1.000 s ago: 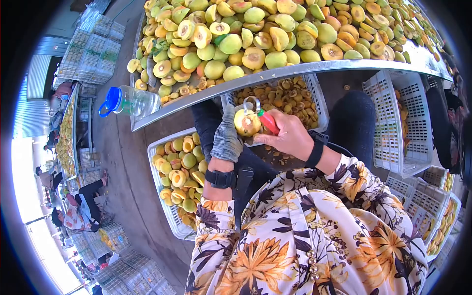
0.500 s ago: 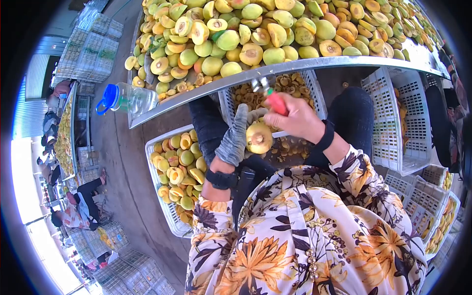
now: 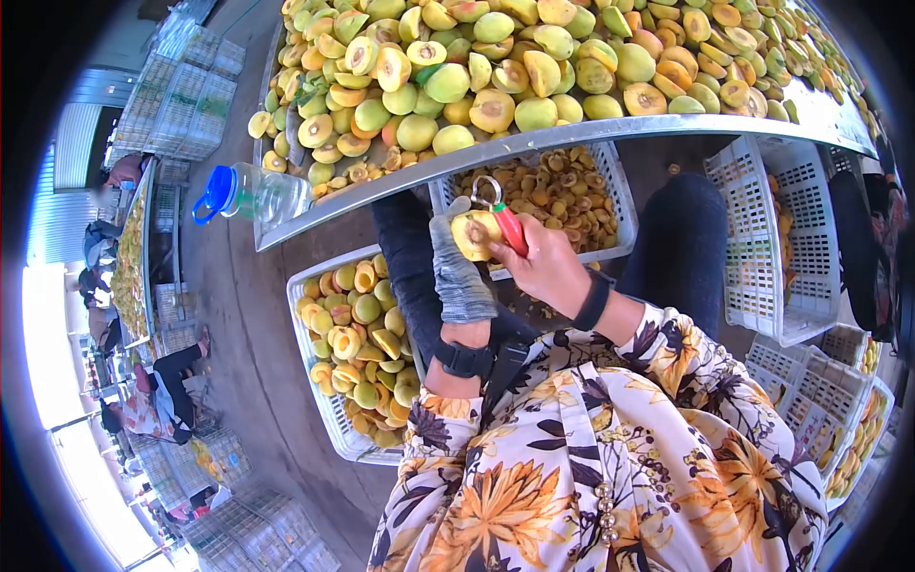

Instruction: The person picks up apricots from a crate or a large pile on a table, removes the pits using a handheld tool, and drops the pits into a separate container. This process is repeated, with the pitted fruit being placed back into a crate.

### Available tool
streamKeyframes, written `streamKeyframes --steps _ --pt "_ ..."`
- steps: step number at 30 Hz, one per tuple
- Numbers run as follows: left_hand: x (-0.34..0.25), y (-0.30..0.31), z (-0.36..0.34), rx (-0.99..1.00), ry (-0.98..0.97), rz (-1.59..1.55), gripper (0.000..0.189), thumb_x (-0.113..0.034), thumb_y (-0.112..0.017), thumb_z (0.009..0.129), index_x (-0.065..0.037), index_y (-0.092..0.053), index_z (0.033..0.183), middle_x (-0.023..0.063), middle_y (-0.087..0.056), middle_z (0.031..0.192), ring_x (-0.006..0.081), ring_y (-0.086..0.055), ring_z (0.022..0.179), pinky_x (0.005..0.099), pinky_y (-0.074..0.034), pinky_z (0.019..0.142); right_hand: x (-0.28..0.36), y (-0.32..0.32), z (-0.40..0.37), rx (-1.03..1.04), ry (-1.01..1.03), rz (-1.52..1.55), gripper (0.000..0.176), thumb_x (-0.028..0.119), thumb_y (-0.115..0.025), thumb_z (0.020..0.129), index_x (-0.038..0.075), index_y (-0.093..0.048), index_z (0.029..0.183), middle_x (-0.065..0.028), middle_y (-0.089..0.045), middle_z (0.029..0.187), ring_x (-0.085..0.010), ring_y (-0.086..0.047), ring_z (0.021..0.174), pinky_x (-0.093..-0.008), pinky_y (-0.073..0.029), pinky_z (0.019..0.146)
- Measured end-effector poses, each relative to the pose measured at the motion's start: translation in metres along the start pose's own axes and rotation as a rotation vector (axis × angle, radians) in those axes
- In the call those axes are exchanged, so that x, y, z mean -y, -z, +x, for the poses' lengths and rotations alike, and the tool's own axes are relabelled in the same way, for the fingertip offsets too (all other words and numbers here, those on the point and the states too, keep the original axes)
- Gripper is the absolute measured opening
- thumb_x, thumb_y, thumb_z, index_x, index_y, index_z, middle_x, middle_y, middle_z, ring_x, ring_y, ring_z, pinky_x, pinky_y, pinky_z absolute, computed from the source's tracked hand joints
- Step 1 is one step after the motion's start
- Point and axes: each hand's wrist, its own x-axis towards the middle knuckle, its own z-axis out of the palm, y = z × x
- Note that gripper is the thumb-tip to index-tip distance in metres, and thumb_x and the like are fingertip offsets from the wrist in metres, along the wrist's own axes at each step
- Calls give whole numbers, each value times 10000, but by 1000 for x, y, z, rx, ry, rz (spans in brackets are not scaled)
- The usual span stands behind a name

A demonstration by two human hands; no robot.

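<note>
My left hand [image 3: 457, 272], in a grey striped glove, is closed around a yellow peach half [image 3: 474, 234], its cut face and pit area showing. My right hand [image 3: 551, 272], bare, grips a red-handled pitting tool [image 3: 510, 229]. Its curved metal loop stands up just above the fruit, and my right fingertips are close against the peach half. Both hands are below the edge of a metal table [image 3: 572, 132] heaped with halved peaches [image 3: 493, 110]. Under them, a white crate [image 3: 624, 195] between my knees contains pits and scraps.
A white crate [image 3: 329, 419] of peach halves stands on the floor to my left. A clear bottle with a blue lid [image 3: 276, 195] is at the table's left corner. More white crates [image 3: 786, 238] stand to my right. Several people sit at another table [image 3: 133, 257] far left.
Both hands have drawn left and together with the peach half, which has risen a little. The pitting tool has come down from the table edge beside the fruit.
</note>
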Motion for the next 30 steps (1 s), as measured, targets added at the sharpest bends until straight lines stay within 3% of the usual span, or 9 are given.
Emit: streamKeyframes --steps 3,6,16,20,22,23,25,29,30 --pt "-18 -9 -7 -4 -62 95 412 -392 -442 889 -48 -504 1106 63 -568 955 167 -562 860 272 -485 734 1 9 -3 52 36 -165 261 189 -657 765 -4 -484 793 -179 -512 565 -291 -546 479 -353 -410 460" --pt "-17 -6 -6 58 -75 156 421 -400 -439 891 -41 -515 1097 66 -569 979 162 -564 863 268 -480 752 5 16 -14 179 53 -173 266 172 -664 740 -8 -472 775 -212 -517 578 -366 -551 537 -379 -416 486" --pt "3 -8 -4 137 -100 236 468 -417 -448 894 -24 -516 1138 49 -555 1080 132 -548 911 257 -449 822 3 18 -25 172 -19 -114 293 185 -661 737 -28 -483 830 -221 -517 587 -391 -540 557 -403 -424 517" --pt "3 -2 -3 159 -140 300 436 -390 -463 891 -13 -539 1097 62 -577 1033 155 -569 880 274 -471 787 3 24 -23 187 67 -148 240 157 -633 763 -12 -483 842 -177 -524 567 -307 -552 489 -363 -419 453" --pt "-3 -2 -5 151 -111 297 372 -330 -476 890 -3 -556 1049 75 -602 951 175 -597 810 276 -501 713 25 38 -16 576 -431 163 153 121 -591 793 22 -489 849 -89 -510 548 -166 -510 403 -286 -385 372" --pt "-3 0 -3 151 -112 297 372 -330 -476 890 -3 -556 1049 75 -602 951 175 -597 810 276 -501 713 24 38 -16 576 -430 163 153 121 -591 793 22 -489 849 -89 -510 548 -166 -510 403 -286 -385 372" --pt "-4 6 0 154 -63 279 343 -304 -506 869 -1 -566 1019 91 -612 895 176 -601 779 272 -504 684 20 38 -16 705 -638 514 82 99 -553 814 47 -494 840 -16 -475 548 -64 -438 369 -218 -342 331" --pt "-14 4 -1 110 248 21 396 -366 -526 833 -13 -552 1012 134 -622 772 201 -600 644 282 -506 594 20 52 -6 886 -746 711 108 116 -566 806 57 -510 878 -7 -475 557 -66 -415 362 -209 -342 339" --pt "-17 5 -1 109 247 22 396 -366 -526 833 -13 -552 1012 134 -622 772 201 -600 644 282 -506 594 20 54 -4 971 -612 572 131 124 -576 801 62 -518 900 -7 -483 571 -77 -437 394 -217 -369 370"
